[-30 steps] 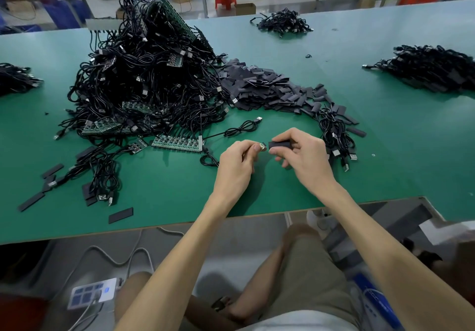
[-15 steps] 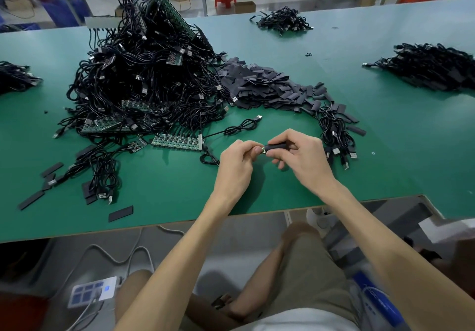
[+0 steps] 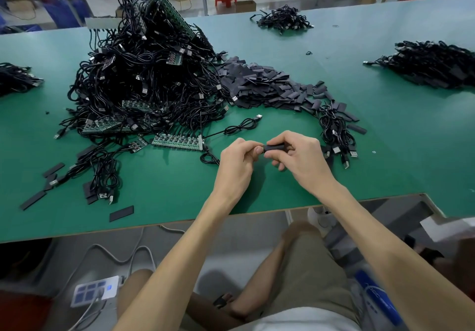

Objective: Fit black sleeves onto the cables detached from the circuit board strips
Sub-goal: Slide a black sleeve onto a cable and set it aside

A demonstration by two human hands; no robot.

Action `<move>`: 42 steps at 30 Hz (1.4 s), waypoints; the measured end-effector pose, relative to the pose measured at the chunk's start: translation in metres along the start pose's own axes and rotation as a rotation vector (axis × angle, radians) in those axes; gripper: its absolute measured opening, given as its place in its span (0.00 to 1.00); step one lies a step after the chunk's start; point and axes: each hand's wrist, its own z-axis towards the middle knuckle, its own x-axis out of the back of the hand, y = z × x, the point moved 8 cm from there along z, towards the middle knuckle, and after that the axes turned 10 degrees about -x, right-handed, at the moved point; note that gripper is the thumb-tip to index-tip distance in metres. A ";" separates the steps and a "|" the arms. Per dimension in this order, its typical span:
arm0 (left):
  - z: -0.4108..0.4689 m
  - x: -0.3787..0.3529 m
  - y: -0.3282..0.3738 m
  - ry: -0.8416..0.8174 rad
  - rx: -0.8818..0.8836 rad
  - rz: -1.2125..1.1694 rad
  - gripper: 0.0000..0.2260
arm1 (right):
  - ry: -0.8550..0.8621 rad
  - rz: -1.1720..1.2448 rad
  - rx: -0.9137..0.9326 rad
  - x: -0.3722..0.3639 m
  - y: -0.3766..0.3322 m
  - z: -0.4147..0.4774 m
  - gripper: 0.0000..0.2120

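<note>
My right hand pinches a short black sleeve just above the green table. My left hand pinches the end of a black cable right at the sleeve's left mouth; the plug tip is hidden between my fingers and the sleeve. The cable trails left to a loop on the table. A green circuit board strip lies just left of my hands. Behind it rises a big heap of cables and board strips. A pile of loose black sleeves spreads behind my hands.
A small bundle of cables lies right of my right hand. More cable piles sit at the far right, far middle and left edge. Stray sleeves lie near the front edge. A power strip lies on the floor.
My hands have come together: the gap between the cable plug and the sleeve has closed, and the silver plug tip seen earlier is now covered at the sleeve's mouth.
</note>
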 end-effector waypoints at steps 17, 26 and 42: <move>0.001 0.013 0.007 0.145 -0.059 0.036 0.05 | 0.109 0.221 -0.089 0.019 0.008 0.005 0.07; -0.002 0.014 0.017 0.142 -0.088 0.027 0.03 | -0.024 0.264 -0.090 0.008 0.006 0.006 0.08; -0.004 0.009 0.031 0.130 -0.229 0.182 0.04 | -0.127 0.466 -0.112 0.006 0.013 0.010 0.08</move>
